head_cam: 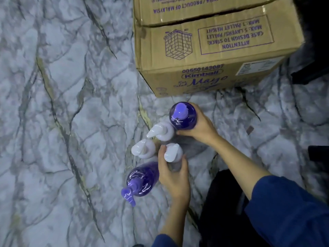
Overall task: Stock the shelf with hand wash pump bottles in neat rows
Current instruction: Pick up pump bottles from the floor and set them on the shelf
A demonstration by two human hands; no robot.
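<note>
On the grey-veined marble floor, a cluster of five hand wash pump bottles is seen, with no shelf in view. Furthest left, a purple translucent pump bottle with a purple nozzle lies tilted, touching the left hand. Beside it stand three pale bottles with white pump heads: one at the left, one behind it and one nearer, round whose neck the left hand's grip is curled. Further right, a second purple bottle with a lilac pump is held upright in the right hand's grip, the fingers wrapped round its body. The step in hand is judged to be the gathering of bottles from the floor before shelving; the next move would call for both held bottles to be lifted and carried to the shelf, nozzles turned one way. Behind, a brown cardboard carton bears "Kimball", "Mayo", "00550143087", "ATTENTION CASE DESIGN TO STACK" and "PRODUCT OF MALAYSIA"; the white label at its right is possibly a barcode sticker, too blurred to be read.
</note>
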